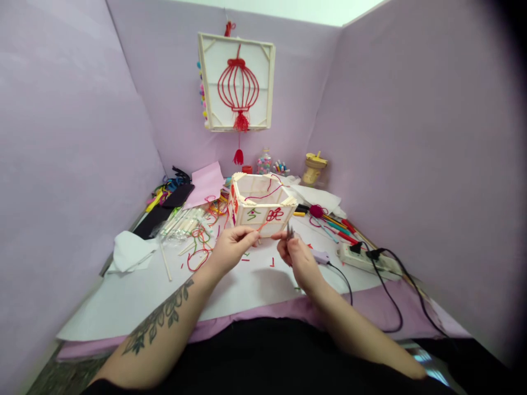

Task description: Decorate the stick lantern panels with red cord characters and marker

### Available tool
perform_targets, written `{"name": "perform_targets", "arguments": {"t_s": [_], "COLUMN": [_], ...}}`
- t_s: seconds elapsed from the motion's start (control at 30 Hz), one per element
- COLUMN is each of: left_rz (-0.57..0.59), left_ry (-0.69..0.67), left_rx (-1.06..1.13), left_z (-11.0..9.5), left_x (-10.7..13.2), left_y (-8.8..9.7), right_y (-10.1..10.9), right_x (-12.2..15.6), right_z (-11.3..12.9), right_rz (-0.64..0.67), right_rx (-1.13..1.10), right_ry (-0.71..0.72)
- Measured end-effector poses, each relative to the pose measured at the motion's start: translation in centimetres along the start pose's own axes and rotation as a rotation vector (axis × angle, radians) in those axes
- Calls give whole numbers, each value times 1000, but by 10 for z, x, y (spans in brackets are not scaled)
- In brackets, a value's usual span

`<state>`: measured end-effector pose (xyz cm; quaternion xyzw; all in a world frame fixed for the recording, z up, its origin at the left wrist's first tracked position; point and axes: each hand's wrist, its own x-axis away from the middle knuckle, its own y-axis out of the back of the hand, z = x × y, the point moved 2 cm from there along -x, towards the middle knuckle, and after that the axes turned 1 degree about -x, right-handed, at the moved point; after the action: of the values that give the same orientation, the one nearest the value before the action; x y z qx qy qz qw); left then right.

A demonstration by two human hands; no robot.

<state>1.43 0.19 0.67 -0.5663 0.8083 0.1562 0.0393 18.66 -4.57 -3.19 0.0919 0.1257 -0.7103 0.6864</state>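
A small square lantern frame (pixel 260 204) of pale wooden sticks and white paper stands on the white sheet (pixel 135 296), with red and green yarn shapes on its sides and a red strand trailing inside. My left hand (pixel 233 247) pinches a thin red strand at the frame's near bottom edge. My right hand (pixel 295 253) is closed round a small metal tool, likely scissors or tweezers, whose tip points up next to the frame's lower right corner.
A finished lantern panel (pixel 236 82) hangs on the back wall. Wooden sticks (pixel 181 225), yarn scraps, pens (pixel 337 226) and jars lie around. A power strip (pixel 362 257) with black cables and a purple corded tool (pixel 321 257) sit at right. Purple partition walls enclose the desk.
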Motion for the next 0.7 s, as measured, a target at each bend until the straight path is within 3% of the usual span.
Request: {"name": "perform_targets", "arguments": {"t_s": [0.13, 0.27, 0.7], "left_rz": [-6, 41, 127], "left_ry": [-95, -104, -153], "left_rx": [-59, -146, -224], "left_z": [-3, 1, 1], "left_x": [4, 5, 3], "left_y": [1, -3, -5], "right_y": [-7, -13, -15], "right_x": [11, 7, 1], "right_z": [-6, -9, -5], "right_rz": [122, 112, 75], "right_rx": [12, -24, -95], "right_ry": [-126, -210, -281]}}
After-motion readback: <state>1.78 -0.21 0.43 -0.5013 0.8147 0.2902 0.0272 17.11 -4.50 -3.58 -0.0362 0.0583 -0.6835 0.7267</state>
